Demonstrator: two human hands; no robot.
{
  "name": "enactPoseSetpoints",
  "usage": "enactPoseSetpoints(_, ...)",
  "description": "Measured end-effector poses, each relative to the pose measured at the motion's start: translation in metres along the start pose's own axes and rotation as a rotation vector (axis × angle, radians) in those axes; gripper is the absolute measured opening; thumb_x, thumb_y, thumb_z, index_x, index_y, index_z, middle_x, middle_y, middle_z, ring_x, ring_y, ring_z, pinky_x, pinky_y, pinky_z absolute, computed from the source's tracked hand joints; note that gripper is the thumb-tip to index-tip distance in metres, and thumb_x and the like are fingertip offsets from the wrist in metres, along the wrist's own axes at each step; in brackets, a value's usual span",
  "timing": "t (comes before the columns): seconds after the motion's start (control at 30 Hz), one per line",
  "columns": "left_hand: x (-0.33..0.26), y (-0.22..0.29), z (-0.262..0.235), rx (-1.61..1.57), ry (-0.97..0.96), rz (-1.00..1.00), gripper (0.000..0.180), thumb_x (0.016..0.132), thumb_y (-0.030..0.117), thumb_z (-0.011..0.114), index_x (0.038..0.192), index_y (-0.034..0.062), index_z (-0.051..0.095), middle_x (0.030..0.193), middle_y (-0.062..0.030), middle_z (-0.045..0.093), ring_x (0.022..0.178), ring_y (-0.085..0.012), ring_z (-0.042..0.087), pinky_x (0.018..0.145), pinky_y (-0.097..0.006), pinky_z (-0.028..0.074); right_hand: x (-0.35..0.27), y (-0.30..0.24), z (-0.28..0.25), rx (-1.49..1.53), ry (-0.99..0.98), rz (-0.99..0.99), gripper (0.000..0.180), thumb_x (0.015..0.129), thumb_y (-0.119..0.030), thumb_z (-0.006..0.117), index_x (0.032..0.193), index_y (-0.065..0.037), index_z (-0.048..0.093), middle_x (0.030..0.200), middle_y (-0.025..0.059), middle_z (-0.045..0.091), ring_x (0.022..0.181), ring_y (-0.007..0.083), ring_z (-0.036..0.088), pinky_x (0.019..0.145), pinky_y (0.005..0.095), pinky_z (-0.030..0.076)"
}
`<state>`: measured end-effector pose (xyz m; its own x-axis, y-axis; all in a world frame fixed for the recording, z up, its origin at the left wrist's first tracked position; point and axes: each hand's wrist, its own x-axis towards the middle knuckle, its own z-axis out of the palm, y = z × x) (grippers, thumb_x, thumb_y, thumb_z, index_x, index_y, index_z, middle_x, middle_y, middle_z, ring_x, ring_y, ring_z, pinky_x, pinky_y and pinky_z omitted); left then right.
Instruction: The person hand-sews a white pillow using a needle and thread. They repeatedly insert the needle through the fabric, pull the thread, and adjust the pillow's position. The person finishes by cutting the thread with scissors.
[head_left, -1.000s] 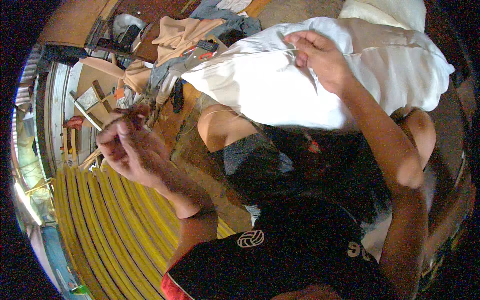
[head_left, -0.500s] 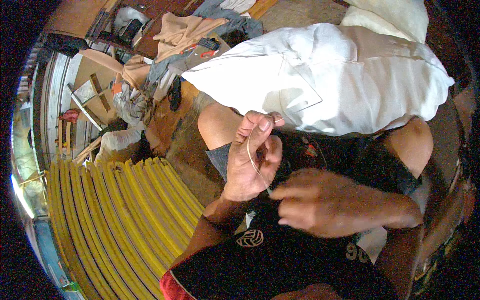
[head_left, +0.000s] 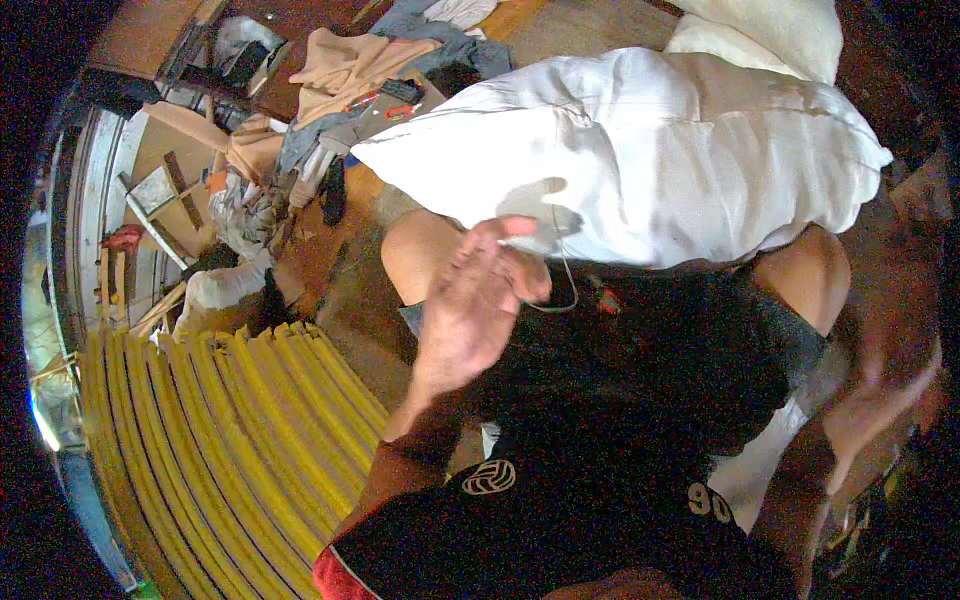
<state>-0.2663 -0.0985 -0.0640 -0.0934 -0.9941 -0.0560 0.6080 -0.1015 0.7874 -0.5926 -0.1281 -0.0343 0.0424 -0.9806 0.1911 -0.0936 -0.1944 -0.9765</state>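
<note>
A large white pillow or stuffed cloth sack [head_left: 680, 150] lies across my knees. From its near side a thin pale thread [head_left: 574, 285] hangs in a loop and runs back to my left hand [head_left: 475, 300]. That hand is raised over my left thigh, slightly blurred, its fingers bent and closed around the thread. My right arm is swung far out to the right; my right hand [head_left: 918, 195] is dark and smeared near the rim, so its fingers and anything in them are unclear. A small red and grey object [head_left: 607, 298] rests on my dark shorts.
A stack of yellow-edged corrugated sheets [head_left: 230, 430] stands at my left. Crumpled clothes [head_left: 350, 75] and a grey board [head_left: 425, 100] with small tools lie far left. Wooden scraps [head_left: 165, 210] lean by the wall. Another white sack [head_left: 760, 40] sits behind the pillow.
My right hand has left the space beside my left hand and swung out to the right. My left hand has tilted and shifted slightly left; the thread now loops below the pillow.
</note>
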Motion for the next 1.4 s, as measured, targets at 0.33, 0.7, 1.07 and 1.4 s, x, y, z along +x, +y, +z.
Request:
enactPoseSetpoints(0.33,0.094,0.042,0.012,1.497,-0.078,0.796,0.035,0.092,0.015,0.066,0.125,0.0038,0.063,0.111,-0.0139,0.068,0.104,-0.0296,0.064,0.099,-0.040,0.046,-0.055,0.051,-0.110,-0.387,0.411,0.134,0.029,0.104,-0.022,0.047,0.110,0.002,0.064,0.102,0.0099,0.066,0.091,0.0188,0.063,0.083,0.0331,0.052)
enactPoseSetpoints(0.7,0.173,0.018,-0.037,1.767,-0.480,0.880,0.015,0.087,0.016,0.072,0.100,0.0078,0.072,0.114,-0.0060,0.070,0.118,-0.0284,0.060,0.105,-0.043,0.044,-0.091,0.072,-0.156,-0.546,0.550,0.200,0.031,0.103,-0.024,0.048,0.112,0.002,0.063,0.103,0.0105,0.067,0.093,0.0205,0.064,0.084,0.0331,0.052)
enactPoseSetpoints(1.07,0.141,0.046,-0.025,1.521,-0.231,0.631,0.023,0.086,0.013,0.072,0.107,0.0033,0.070,0.109,-0.0159,0.069,0.104,-0.0319,0.065,0.093,-0.037,0.050,-0.020,0.014,-0.161,-0.583,0.698,-0.243,0.034,0.102,-0.027,0.049,0.115,0.002,0.063,0.103,0.0111,0.068,0.095,0.0222,0.065,0.085,0.0331,0.053)
enactPoseSetpoints(1.4,0.135,0.022,-0.033,1.431,0.020,0.674,0.017,0.084,0.008,0.073,0.100,0.0021,0.071,0.101,-0.0144,0.070,0.095,-0.0277,0.068,0.085,-0.035,0.051,0.138,0.011,0.097,0.185,-0.259,-0.134,0.028,0.100,-0.022,0.059,0.115,0.002,0.065,0.104,0.0086,0.069,0.090,0.0162,0.066,0.085,0.0285,0.053)
